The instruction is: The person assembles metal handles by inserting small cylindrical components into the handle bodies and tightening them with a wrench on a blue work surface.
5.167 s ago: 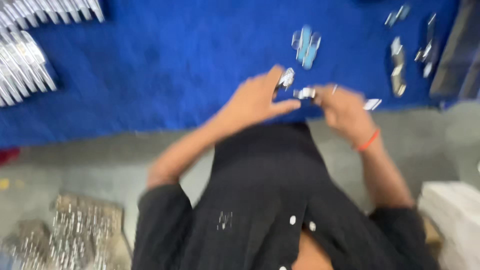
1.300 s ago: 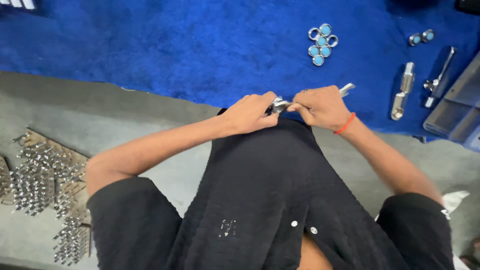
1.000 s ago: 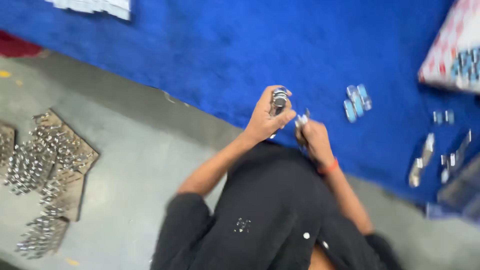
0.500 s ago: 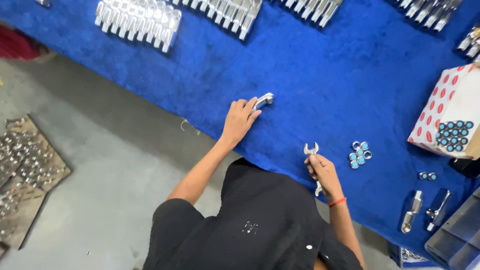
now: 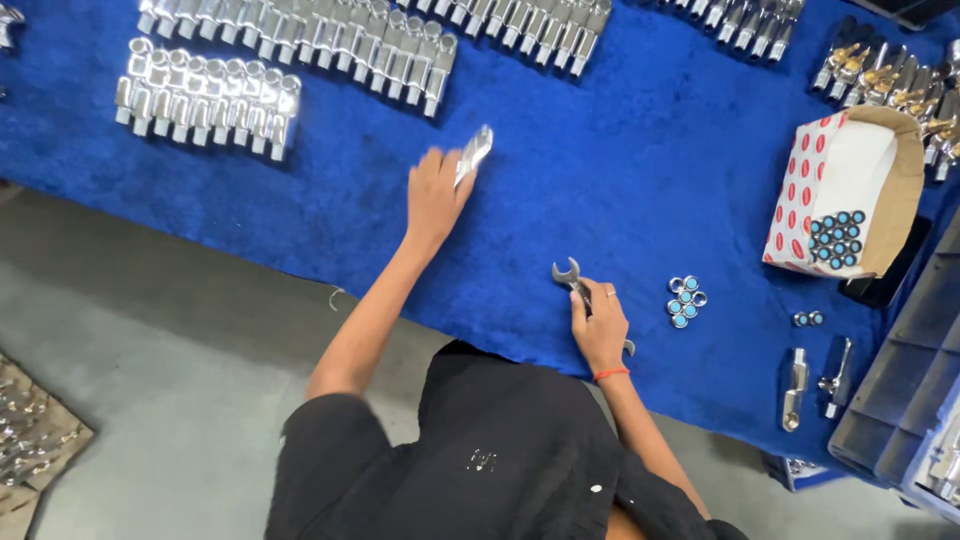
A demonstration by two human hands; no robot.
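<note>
Over the blue tabletop (image 5: 640, 180), my left hand (image 5: 435, 195) pinches a chrome fitting (image 5: 473, 152), best laid parallel beside the row of chrome fittings (image 5: 205, 95), while my right hand (image 5: 598, 325) grips a spanner (image 5: 572, 280).

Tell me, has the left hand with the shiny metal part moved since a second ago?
Yes. The left hand carried the metal part away from the body, out over the blue cloth toward the rows of metal parts.

View: single head camera | Position: above the person, looked steeply down | Facing: 12 o'clock across blue cloth (image 5: 640, 180) | Range: mid, both forearms in frame | Floor at 8 o'clock | Shared coverage: none
</note>
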